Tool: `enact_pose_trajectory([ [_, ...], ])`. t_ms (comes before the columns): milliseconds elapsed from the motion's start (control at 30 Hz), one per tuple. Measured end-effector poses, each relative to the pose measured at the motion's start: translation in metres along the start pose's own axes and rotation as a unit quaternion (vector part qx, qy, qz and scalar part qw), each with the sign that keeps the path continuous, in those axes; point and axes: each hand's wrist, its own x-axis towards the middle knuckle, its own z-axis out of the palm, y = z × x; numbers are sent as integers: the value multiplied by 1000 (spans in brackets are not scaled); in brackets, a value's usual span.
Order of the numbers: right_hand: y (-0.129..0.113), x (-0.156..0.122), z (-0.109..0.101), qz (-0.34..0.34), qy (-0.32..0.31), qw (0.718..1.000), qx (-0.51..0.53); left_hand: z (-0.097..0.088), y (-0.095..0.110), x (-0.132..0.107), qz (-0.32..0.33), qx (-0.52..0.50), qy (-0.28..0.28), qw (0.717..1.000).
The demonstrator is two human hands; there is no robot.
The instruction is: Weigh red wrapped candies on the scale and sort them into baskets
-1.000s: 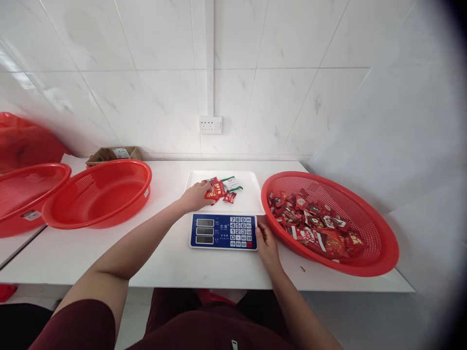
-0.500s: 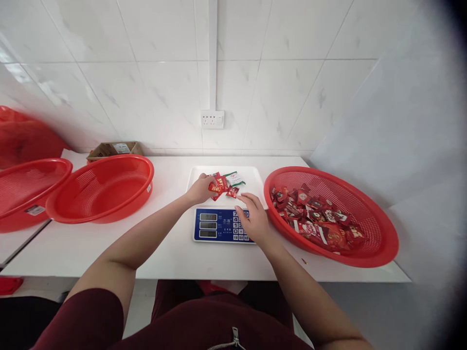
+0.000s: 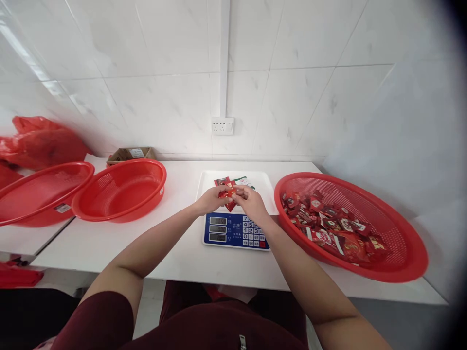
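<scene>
- A small bunch of red packets is being pinched between the fingertips of the left hand and the right hand, with both hands closed on it from either side.
- The bunch is being held just above the white tray of the scale, at the middle of the worktop. A few more packets, among them a green and white packet, are lying on the tray behind it.
- The packets are being judged as light, soft and crinkly. Their glossy film is probably slippery, so a bunch is apt to slide apart.
- A hold is best being taken across the flat faces or at the sealed edges, with light pressure so that the contents are not crushed.
- Many more packets are being kept in the red basket to the right.
</scene>
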Motion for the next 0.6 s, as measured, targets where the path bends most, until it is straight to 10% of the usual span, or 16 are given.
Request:
enact_pose_trajectory([
  [267,-17,3,5,-13,-32,999,7,-14,5,-12,-4,-12,33,999],
  [367,-18,2,2,-3,-9,1000,22,-52,11,-28,-12,139,148,979],
  [467,-15,0,-7,14,29,999,37,-106,9,-51,-56,332,286,897],
  [600,-11,-3,-17,34,48,998,36,-156,-13,-78,-168,388,273,864],
])
